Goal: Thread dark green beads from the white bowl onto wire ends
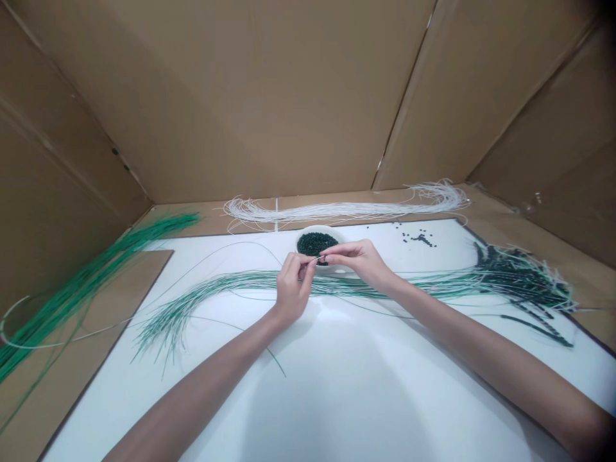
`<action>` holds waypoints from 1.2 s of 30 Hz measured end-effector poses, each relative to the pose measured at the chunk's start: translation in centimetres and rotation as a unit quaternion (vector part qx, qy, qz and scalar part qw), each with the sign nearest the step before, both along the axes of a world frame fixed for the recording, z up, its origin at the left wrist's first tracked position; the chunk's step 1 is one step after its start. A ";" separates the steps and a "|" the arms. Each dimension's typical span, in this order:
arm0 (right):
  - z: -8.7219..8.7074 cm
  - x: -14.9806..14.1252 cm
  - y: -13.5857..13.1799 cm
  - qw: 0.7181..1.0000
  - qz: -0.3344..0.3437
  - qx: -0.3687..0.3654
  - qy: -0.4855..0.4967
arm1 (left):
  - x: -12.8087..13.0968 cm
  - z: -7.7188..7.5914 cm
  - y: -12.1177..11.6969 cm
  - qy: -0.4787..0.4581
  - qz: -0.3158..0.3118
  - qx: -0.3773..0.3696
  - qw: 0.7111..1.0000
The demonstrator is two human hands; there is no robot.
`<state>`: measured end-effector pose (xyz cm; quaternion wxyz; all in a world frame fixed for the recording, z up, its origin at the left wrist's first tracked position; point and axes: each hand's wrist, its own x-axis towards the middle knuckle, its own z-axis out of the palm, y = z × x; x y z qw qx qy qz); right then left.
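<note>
Both my hands meet fingertip to fingertip over the near edge of a white bowl (332, 267) of dark green beads (315, 242). My left hand (292, 285) is closed in a pinch on a thin strand (250, 242), whose short pale end pokes out toward the other fingers. From that hand the strand appears to loop away to the left. My right hand (360, 260) pinches at this tip; whatever small thing is between its fingers is too tiny to make out. Under my wrists runs a bundle of green and white strands (231, 282), its right end covered with dark beads (520, 276).
Loose dark beads (421, 239) are scattered on the white board (337, 372) right of the bowl. A bundle of white strands (337, 210) lies behind the board. Green strands (91, 282) lie at the left over cardboard. Tall cardboard walls (264, 96) enclose the back and sides.
</note>
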<state>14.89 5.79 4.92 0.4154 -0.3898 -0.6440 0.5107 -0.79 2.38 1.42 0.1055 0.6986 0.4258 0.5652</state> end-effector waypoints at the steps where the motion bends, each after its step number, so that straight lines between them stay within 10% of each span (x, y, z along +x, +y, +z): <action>1: 0.0 0.0 0.0 1.000 -0.001 0.000 0.000 | 0.0 0.0 0.0 0.001 0.000 0.001 1.000; 36: 0.0 0.1 -0.1 0.998 -0.006 0.057 -0.033 | -0.1 -0.1 0.0 0.035 -0.002 0.006 0.999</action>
